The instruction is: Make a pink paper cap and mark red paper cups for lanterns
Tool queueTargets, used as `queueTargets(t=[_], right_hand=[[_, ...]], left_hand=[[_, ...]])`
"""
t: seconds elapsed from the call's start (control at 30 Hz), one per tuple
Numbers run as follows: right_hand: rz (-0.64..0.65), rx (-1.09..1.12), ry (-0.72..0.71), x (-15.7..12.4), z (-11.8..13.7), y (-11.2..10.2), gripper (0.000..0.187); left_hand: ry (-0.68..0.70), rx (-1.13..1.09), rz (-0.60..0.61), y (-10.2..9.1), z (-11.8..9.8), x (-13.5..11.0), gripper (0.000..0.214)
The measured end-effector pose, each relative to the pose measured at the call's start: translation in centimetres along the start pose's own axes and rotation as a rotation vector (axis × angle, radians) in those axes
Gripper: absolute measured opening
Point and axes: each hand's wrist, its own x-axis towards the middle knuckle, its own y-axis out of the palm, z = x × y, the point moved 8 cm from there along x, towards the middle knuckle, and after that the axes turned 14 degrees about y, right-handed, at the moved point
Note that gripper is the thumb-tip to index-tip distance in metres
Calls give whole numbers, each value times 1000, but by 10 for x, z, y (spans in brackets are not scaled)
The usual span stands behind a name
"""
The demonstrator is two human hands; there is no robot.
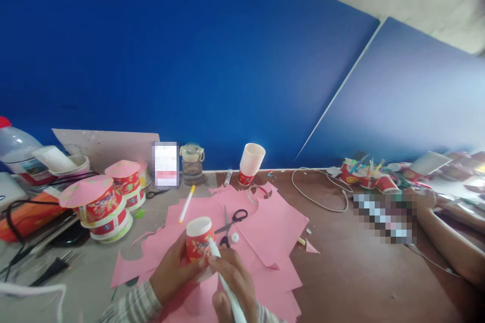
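My left hand (172, 270) is wrapped round a red patterned paper cup (195, 242), its white end facing up. In my right hand (237, 277) is a thick white pen (226, 285), its tip at the right side of the cup. Part of the cup is hidden by my fingers. Both hands are over pink paper sheets (271, 229). Just beyond them lie black-handled scissors (228, 222), blades apart, and a small round white piece (235, 237). A white pen with a yellow end (187, 204) rests farther back on the paper.
Stacked paper cups (251, 164) stand near the blue partition (189, 60), with a glass jar (192, 165) to their left. Pink-topped cup models (100, 207) and a black plug (55, 267) are at left. At right are a white cable (322, 205) and another person's arm (447, 247).
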Motion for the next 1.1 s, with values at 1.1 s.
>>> queueTargets(t=[1.1], right_hand=[[35,-89,18,1,-5,6,39]], left_hand=[[47,83,41,5,0,-1,38]])
